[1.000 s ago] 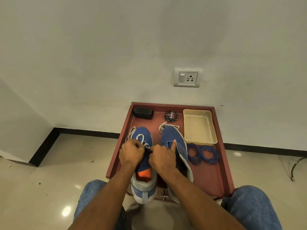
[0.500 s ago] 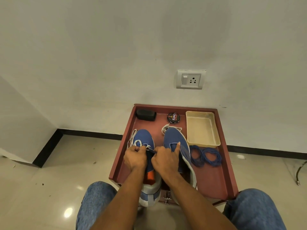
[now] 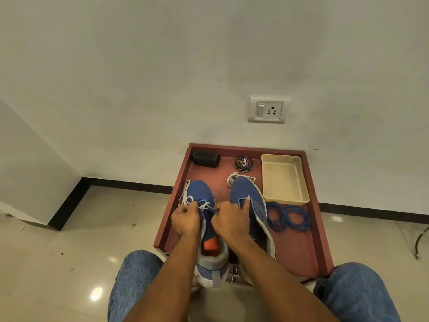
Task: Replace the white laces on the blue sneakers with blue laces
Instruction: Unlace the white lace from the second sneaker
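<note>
The white lace [image 3: 204, 205] on the left sneaker [image 3: 204, 219], at 9 o'clock on the tabletop [image 3: 299, 249], has come looser over the last second. The left hand [image 3: 185, 220] and right hand [image 3: 229, 220] each pinch a strand, drawn slightly apart, so unlacing seems underway. The right sneaker [image 3: 249, 201] looks already unlaced. Both are soft blue knit. Coiled blue laces [image 3: 287, 217] lie at 3 o'clock, a beige tray [image 3: 284, 180] beyond.
</note>
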